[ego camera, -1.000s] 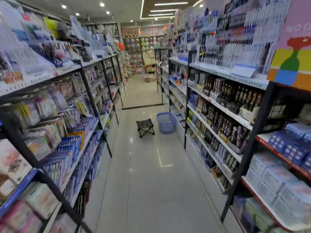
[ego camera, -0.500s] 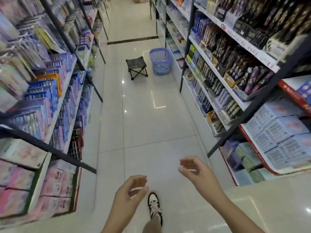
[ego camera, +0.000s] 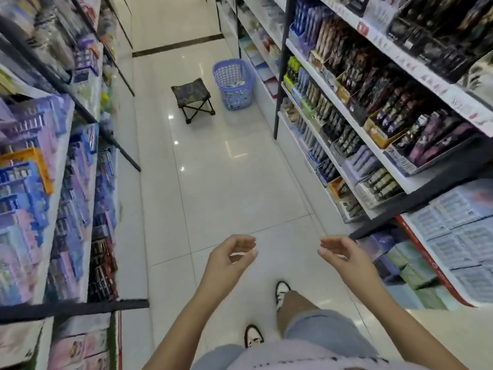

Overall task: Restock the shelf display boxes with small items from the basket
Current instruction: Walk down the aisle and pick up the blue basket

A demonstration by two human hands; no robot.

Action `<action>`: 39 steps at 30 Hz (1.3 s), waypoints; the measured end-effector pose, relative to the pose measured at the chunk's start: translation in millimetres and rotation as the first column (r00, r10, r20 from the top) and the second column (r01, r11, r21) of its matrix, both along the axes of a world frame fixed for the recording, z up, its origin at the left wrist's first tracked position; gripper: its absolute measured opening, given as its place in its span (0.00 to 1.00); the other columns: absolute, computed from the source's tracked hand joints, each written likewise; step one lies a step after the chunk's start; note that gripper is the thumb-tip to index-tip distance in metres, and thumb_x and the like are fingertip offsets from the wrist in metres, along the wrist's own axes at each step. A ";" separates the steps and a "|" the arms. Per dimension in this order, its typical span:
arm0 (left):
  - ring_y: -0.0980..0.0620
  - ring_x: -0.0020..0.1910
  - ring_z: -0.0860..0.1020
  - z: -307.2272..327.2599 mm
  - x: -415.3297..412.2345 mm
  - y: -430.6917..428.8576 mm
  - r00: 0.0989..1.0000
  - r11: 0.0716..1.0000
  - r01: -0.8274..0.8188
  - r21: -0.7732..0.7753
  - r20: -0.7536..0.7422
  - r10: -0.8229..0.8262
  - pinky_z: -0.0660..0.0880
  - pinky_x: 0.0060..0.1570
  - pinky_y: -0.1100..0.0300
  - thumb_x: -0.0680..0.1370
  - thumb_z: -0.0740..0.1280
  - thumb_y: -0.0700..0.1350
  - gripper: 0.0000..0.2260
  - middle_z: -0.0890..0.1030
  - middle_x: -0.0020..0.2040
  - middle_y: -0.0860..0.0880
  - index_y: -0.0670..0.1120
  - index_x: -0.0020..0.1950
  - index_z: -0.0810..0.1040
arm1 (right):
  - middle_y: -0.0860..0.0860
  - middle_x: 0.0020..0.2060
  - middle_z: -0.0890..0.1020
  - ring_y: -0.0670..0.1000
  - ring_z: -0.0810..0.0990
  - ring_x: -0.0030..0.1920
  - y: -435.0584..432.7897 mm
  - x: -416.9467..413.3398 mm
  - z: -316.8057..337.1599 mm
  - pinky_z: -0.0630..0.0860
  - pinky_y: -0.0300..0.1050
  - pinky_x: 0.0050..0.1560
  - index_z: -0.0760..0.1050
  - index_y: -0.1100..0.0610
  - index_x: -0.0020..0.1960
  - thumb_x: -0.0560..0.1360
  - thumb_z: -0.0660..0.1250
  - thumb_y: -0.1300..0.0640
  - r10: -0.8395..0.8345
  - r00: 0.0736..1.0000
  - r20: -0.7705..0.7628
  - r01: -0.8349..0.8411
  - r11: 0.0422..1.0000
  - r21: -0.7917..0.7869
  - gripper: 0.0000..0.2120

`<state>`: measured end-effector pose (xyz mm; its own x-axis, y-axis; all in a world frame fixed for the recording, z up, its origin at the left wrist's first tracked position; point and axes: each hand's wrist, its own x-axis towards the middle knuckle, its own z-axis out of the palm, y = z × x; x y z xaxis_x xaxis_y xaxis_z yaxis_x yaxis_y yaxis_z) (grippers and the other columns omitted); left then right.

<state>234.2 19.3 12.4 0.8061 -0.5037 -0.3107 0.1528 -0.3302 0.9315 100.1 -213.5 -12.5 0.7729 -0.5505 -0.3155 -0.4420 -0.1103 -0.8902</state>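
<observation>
Item: aisle view, head camera.

Hard to make out: goods on the left shelving [ego camera: 57,204] are smeared by blur; only blue, purple and one orange pack can be told. Labels on the right shelving [ego camera: 426,78] cannot be read. The contents of the basket [ego camera: 236,94] are seen only as pale and greenish scraps through the lattice. Both forearms are cut off by the lower edge, and the upper shelves by the top and side edges.

Basket: lavender-blue plastic, open lattice walls, upright on the floor [ego camera: 226,188] at the foot of the right shelving, just beside a folding stool [ego camera: 193,98], well apart from both hands.

Display boxes [ego camera: 381,132]: open-topped cartons ranged along the right shelves, packed with upright dark items.

Left hand [ego camera: 229,260]: raised over the floor, grip apart, fingers loosely curled, nothing held.

Right hand [ego camera: 344,256]: likewise raised, grip apart, nothing held.
</observation>
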 end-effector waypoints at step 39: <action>0.57 0.49 0.81 -14.6 630.3 -191.1 0.995 0.995 -0.097 -0.020 -0.029 0.097 0.76 0.48 0.67 0.75 0.70 0.42 0.06 0.84 0.49 0.55 0.50 0.51 0.81 | 0.43 0.46 0.83 0.40 0.80 0.49 -189.3 635.8 -19.9 0.75 0.39 0.50 0.78 0.44 0.48 0.71 0.72 0.53 0.071 0.997 -0.017 -0.070 0.996 0.052 0.07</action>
<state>864.5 -171.8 -2.1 0.8425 -0.4305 -0.3238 0.2093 -0.2921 0.9332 735.9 -402.8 -32.4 0.8029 -0.4777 -0.3566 -0.4511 -0.0960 -0.8873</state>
